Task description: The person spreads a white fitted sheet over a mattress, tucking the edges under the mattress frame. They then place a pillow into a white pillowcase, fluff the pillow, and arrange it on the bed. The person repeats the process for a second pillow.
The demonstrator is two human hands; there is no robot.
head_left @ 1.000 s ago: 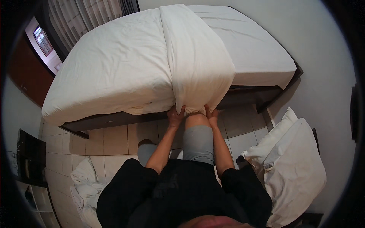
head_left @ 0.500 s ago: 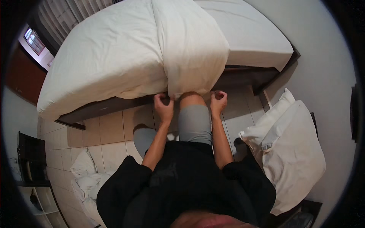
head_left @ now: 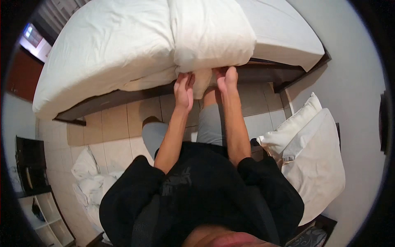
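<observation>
A thick white duvet (head_left: 111, 45) covers the left and middle of the bed, and its folded-back band (head_left: 212, 39) hangs at the near side. My left hand (head_left: 184, 91) is at the left lower corner of that band, fingers stretched out against its edge. At the band's right lower edge, my right hand (head_left: 227, 80) is open, its fingertips partly hidden by the cloth. A loose flap of pale cloth (head_left: 202, 84) hangs down between the two hands, just above my knee.
A dark wooden bed frame (head_left: 259, 76) runs under the white-sheeted mattress (head_left: 284, 35). White pillows (head_left: 314, 164) are stacked at the right by the wall. Crumpled white bedding (head_left: 92, 181) lies on the tiled floor (head_left: 111, 127) at the left, near a shelf unit (head_left: 47, 214).
Both hands have moved forward and up, pushing the band's lower edge back toward the bed. The band looks shorter and bulges more, and a cloth flap now shows beneath it.
</observation>
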